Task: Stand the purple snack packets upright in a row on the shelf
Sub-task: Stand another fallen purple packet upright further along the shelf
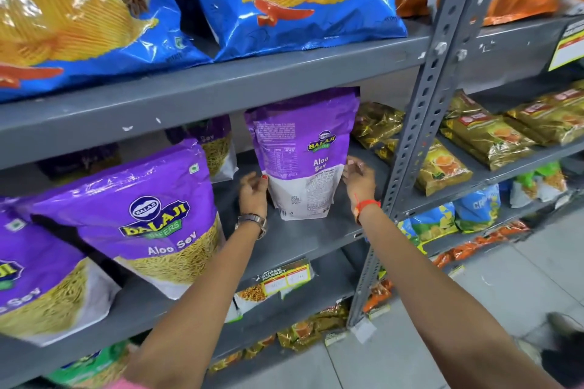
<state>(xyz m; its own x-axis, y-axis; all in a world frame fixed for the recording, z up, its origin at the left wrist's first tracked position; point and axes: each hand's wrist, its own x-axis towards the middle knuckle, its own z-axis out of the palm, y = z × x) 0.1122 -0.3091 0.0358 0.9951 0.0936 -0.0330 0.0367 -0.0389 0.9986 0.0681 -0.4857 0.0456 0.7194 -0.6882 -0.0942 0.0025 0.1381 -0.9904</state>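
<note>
A purple Aloo Sev packet stands upright on the grey middle shelf, its back side turned toward me. My left hand touches its lower left edge with the fingertips, and my right hand touches its right edge. Neither hand is wrapped around it. To the left, two more purple packets stand in a row at the shelf's front, faces outward. Another purple packet stands further back behind them.
Big blue chip bags fill the shelf above. A perforated grey upright post borders the bay on the right, with gold packets beside it. Lower shelves hold mixed snack packs and a price tag.
</note>
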